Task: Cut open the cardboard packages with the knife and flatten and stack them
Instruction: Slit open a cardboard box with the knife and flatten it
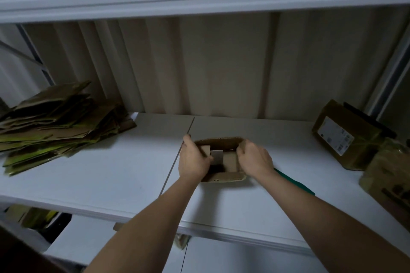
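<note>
White shelf (124, 175) | left hand (193, 162), right hand (255, 158) grip open box (221, 142) (both sides)

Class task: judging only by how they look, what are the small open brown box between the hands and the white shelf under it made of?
Small open brown box: corrugated cardboard, matt; the wavy fluting shows along its cut top edges. Both hands hold its sides.
White shelf: smooth, faintly glossy board, probably laminated or painted; a straight seam joins two panels, but the core is not visible.

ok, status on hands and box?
Left hand and right hand grip open box sides. Flat stack left. Green tool lies beside box.
</note>
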